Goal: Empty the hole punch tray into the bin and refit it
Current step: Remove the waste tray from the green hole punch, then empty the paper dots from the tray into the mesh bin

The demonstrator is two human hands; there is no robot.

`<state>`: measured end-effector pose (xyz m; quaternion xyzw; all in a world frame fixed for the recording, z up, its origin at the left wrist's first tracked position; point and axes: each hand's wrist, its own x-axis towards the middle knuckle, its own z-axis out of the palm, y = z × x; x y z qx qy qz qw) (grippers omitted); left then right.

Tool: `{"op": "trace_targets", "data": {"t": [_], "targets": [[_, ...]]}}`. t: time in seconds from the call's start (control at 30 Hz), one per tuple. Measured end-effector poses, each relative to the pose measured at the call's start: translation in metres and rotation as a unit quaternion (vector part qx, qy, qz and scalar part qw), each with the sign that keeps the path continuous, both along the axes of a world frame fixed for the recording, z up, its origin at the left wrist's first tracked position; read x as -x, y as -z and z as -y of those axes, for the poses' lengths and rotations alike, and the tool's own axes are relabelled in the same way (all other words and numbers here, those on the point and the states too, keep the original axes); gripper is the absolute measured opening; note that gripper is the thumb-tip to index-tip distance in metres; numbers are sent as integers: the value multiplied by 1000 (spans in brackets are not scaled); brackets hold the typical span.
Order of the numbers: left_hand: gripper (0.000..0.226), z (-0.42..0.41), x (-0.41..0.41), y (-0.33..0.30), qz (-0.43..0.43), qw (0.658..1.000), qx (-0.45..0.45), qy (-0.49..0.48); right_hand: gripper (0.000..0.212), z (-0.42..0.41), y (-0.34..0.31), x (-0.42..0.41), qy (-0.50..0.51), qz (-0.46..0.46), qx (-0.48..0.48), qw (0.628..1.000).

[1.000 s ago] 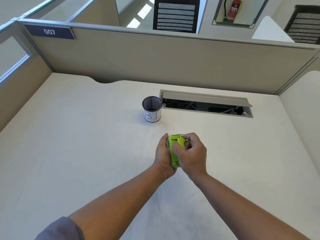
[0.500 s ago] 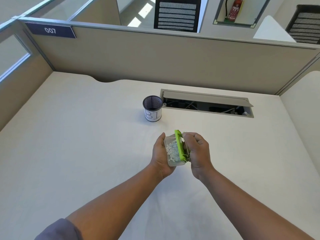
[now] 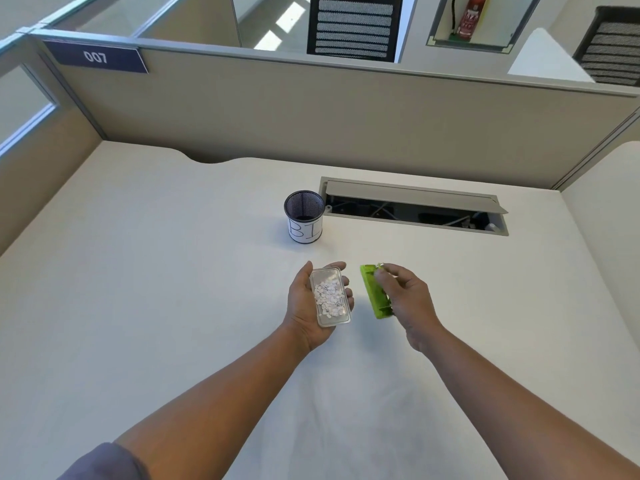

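A clear plastic tray [image 3: 329, 296] full of white paper dots lies face up in the palm of my left hand [image 3: 306, 311]. To its right, my right hand [image 3: 407, 303] grips the lime-green hole punch [image 3: 375, 292], turned on its side. Tray and punch are apart, with a small gap between them. A small black mesh bin [image 3: 304, 216] with a white label stands upright on the desk, just beyond my left hand.
The white desk [image 3: 156, 289] is walled by beige partitions [image 3: 311, 116] at the back and both sides. An open cable hatch [image 3: 414, 206] lies right of the bin.
The tray has come off the green punch. My left hand now holds it flat, and my right hand has carried the punch to the right.
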<state>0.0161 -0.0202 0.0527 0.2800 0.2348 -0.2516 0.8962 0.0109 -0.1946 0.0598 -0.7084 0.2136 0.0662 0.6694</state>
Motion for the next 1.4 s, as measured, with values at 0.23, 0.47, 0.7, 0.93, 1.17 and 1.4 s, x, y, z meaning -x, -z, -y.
{"op": "trace_targets", "data": {"t": [0.23, 0.47, 0.7, 0.93, 1.17, 1.4], "targets": [[53, -8, -4, 9, -11, 1000, 2, -7, 39, 11, 45, -5, -68, -46, 127, 989], [52, -11, -9, 13, -14, 1000, 5, -11, 52, 13, 65, -10, -85, -46, 212, 972], [52, -9, -11, 13, -16, 1000, 10, -11, 58, 12, 68, -10, -97, -35, 252, 962], [53, -6, -10, 8, -13, 1000, 4, -12, 82, 12, 67, -3, -108, -33, 294, 949], [51, -8, -13, -7, -8, 999, 9, -41, 30, -12, 23, 14, -65, 94, 275, 955], [44, -8, -25, -27, -7, 991, -21, -131, 10, -51, -24, 20, -80, 85, -1, 993]]}}
